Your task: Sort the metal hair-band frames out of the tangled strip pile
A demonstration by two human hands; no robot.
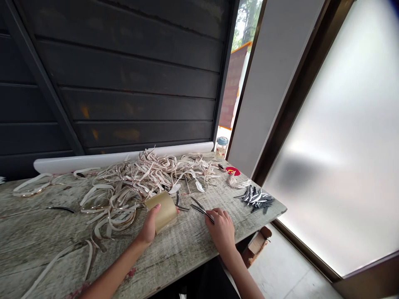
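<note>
My left hand (151, 224) grips a wide roll of tan tape (162, 211), its thumb resting on the outer face, above the worn wooden table (174, 257). To the right, my right hand (222, 229) is closed round the near ends of some thin dark strips (199, 207), which point away to the left. A few more dark strips (182, 207) lie beside the tape roll. Behind the roll spreads a large tangled heap of white and brownish strips (152, 170).
A pile of short black and silver strips (255, 197) lies near the table's right corner. Behind it are a bundle of pale strips (238, 181) and a red disc (232, 170). A lidded jar (221, 147) stands at the back. An open cardboard box (258, 246) is below the right edge.
</note>
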